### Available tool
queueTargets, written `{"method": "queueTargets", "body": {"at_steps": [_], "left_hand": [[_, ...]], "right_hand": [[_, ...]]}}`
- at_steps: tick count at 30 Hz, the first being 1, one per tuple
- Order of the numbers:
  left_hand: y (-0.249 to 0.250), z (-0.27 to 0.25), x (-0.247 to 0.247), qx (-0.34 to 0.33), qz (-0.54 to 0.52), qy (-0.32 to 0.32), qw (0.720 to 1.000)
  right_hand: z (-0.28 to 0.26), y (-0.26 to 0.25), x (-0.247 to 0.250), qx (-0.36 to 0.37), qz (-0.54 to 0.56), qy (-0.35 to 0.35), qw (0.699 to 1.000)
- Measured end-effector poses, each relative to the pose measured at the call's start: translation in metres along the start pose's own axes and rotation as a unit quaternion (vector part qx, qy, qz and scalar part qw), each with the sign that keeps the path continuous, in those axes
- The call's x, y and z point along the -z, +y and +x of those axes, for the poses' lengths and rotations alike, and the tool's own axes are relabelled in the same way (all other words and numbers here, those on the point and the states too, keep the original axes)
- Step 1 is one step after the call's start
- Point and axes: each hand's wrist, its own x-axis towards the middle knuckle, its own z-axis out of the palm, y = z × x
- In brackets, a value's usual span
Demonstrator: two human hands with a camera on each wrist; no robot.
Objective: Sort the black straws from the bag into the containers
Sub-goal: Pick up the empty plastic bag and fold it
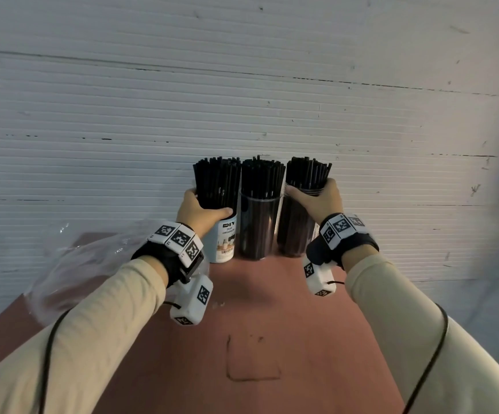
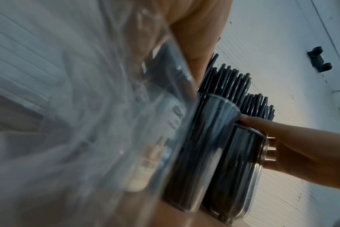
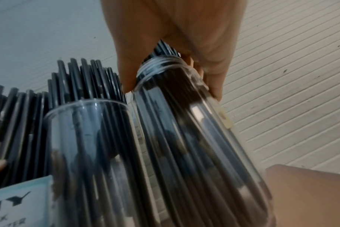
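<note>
Three containers stand in a row at the far edge of the reddish table point(image 1: 257, 309), each packed with black straws. My left hand point(image 1: 202, 209) grips the bundle of straws point(image 1: 216, 183) standing in the white labelled container point(image 1: 224, 242). The middle one is a clear jar point(image 1: 260, 225) point(image 3: 91, 153) full of straws. My right hand point(image 1: 316, 198) point(image 3: 175, 46) grips the neck of the right clear jar point(image 1: 296, 231) point(image 3: 194, 130), thumb on its near side. A clear plastic bag point(image 1: 93, 264) point(image 2: 78, 122) lies crumpled at the left, beside my left forearm.
A white ribbed wall point(image 1: 242, 100) rises directly behind the containers. The table's near part carries a faint drawn rectangle point(image 1: 252, 363). Cables run from both wrist cameras along my sleeves.
</note>
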Motion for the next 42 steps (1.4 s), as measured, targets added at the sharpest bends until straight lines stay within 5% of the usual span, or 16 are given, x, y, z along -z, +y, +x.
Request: {"method": "queueTargets", "body": {"at_steps": [8, 13, 15, 21, 28, 31, 35, 38, 42], "left_hand": [[0.014, -0.012, 0.005, -0.014, 0.000, 0.010, 1.000], [0.035, -0.027, 0.030, -0.042, 0.033, 0.021, 0.998], [0.043, -0.033, 0.046, -0.057, 0.049, 0.028, 0.997], [0.054, -0.048, 0.106, -0.069, 0.174, -0.015, 0.982], [0.020, -0.067, 0.172, 0.005, 0.335, -0.185, 0.924], [0.001, -0.073, 0.184, -0.013, 0.298, -0.230, 0.926], [-0.010, -0.080, 0.189, -0.060, 0.260, -0.185, 0.946], [-0.006, -0.086, 0.195, -0.080, 0.189, -0.098, 0.974], [0.011, -0.103, 0.206, -0.130, 0.020, -0.003, 0.991]], "right_hand": [[-0.016, -0.003, 0.013, -0.021, 0.023, -0.033, 0.999], [-0.049, -0.018, 0.020, 0.077, -0.038, 0.080, 0.993], [-0.064, -0.028, 0.016, 0.119, -0.036, 0.066, 0.990], [-0.112, -0.065, -0.017, 0.156, -0.046, -0.170, 0.972], [-0.169, -0.096, -0.070, 0.076, -0.096, -0.497, 0.859], [-0.185, -0.101, -0.087, 0.033, -0.164, -0.544, 0.822], [-0.197, -0.104, -0.099, 0.057, -0.264, -0.553, 0.788], [-0.200, -0.107, -0.094, 0.072, -0.273, -0.527, 0.802], [-0.194, -0.108, -0.079, 0.015, -0.128, -0.464, 0.876]]}}
